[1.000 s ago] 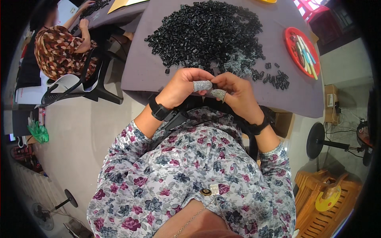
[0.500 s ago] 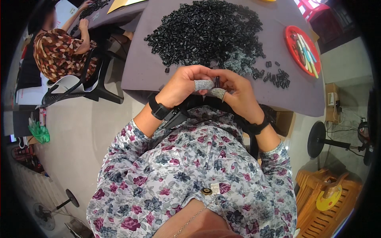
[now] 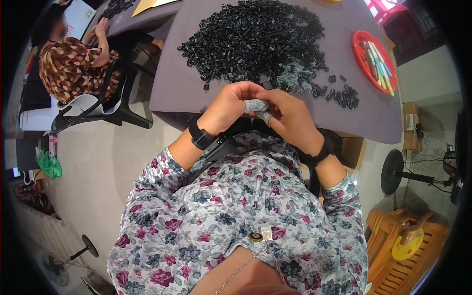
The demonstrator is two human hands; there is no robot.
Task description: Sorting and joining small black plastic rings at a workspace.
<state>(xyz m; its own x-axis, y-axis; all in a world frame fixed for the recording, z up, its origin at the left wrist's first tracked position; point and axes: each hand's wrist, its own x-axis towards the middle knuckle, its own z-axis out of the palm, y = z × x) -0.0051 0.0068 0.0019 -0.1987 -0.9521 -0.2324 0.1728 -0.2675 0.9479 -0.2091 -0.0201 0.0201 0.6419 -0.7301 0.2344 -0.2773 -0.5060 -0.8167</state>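
Note:
At the table's near edge my left hand (image 3: 231, 104) and my right hand (image 3: 294, 117) meet, fingers curled and pinched together. Each thumb wears a grey fabric finger sleeve, and the two thumbs press close to each other. What lies between the fingertips is hidden now; the earlier frame showed a small black plastic piece at my right fingers. Just beyond my hands spreads a large heap of small black plastic pieces (image 3: 250, 42). Thin pale grey pieces (image 3: 294, 76) lie on its near right side.
The table (image 3: 172, 83) has a grey cover. A red plate (image 3: 360, 64) with pens or slim tools sits at the right, near a few loose black pieces (image 3: 344, 96). Another person (image 3: 78, 66) sits at a table on the left. An orange plastic chair (image 3: 393, 255) stands lower right.
My thumbs have come together, the left one moving right over the right thumb's sleeve, hiding the black piece. The person at left has drawn both hands together.

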